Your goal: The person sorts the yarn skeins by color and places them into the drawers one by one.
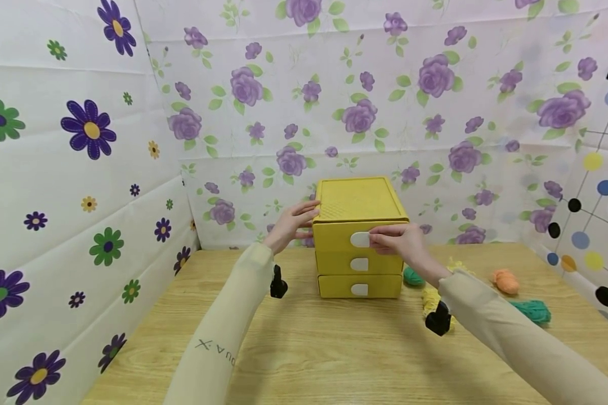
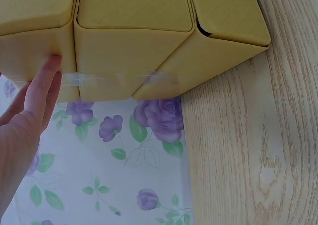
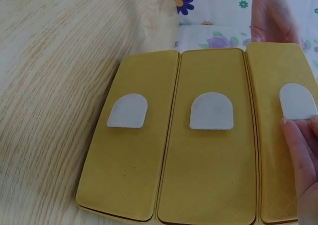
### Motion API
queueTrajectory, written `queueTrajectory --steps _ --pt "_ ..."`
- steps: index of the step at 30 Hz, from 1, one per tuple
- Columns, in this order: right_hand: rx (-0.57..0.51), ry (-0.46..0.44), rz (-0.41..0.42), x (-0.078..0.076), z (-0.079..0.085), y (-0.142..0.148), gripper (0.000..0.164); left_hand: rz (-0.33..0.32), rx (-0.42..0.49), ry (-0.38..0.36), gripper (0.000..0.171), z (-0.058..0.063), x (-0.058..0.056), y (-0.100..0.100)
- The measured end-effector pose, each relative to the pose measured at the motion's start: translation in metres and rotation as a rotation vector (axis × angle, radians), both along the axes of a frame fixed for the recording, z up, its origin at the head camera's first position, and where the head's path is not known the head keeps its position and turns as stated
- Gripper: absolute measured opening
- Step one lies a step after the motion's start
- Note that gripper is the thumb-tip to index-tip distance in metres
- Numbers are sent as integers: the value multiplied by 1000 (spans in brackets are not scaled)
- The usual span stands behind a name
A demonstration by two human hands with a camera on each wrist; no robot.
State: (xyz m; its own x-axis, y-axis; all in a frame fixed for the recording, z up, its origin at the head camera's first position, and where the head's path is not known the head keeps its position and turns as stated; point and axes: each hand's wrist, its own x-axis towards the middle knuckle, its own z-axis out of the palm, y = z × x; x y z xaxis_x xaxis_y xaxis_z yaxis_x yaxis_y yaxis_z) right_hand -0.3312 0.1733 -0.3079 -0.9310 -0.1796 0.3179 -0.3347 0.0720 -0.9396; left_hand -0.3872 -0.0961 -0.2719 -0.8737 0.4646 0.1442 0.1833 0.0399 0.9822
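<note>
A yellow three-drawer box [image 1: 365, 199] stands on the wooden table, its drawer fronts facing me. Each front carries a white rounded tab handle. My right hand [image 1: 402, 244] pinches the top drawer's handle [image 1: 359, 239] at its right edge, thumb and fingers close together. In the right wrist view, that handle [image 3: 297, 102] meets the fingertips, and the middle handle [image 3: 212, 112] and bottom handle [image 3: 128, 111] are untouched. With fingers extended, my left hand [image 1: 290, 228] rests against the box's left side near the top. The left wrist view has its fingertips on the top section's side wall [image 2: 35, 48].
Right of the box lie an orange yarn bundle [image 1: 505, 281], a green yarn bundle [image 1: 533, 311] and yellow yarn [image 1: 429, 301], partly behind the right arm. A green ball [image 1: 412, 276] sits beside the box. Floral cloth [image 1: 284, 101] hangs behind and at both sides.
</note>
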Motion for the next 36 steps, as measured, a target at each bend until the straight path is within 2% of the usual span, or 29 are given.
queueTrajectory --steps 6,16,22,36 --pt "-1 -13 34 4 1 1 29 -6 21 0 48 -2 -3 -1" --pt "38 3 45 14 5 1 25 63 32 38 45 -17 -20 -1" --pt "47 27 59 18 4 2 24 69 23 40 44 -17 -20 -1" --pt "65 16 92 33 4 6 25 58 24 32 45 -18 -18 0"
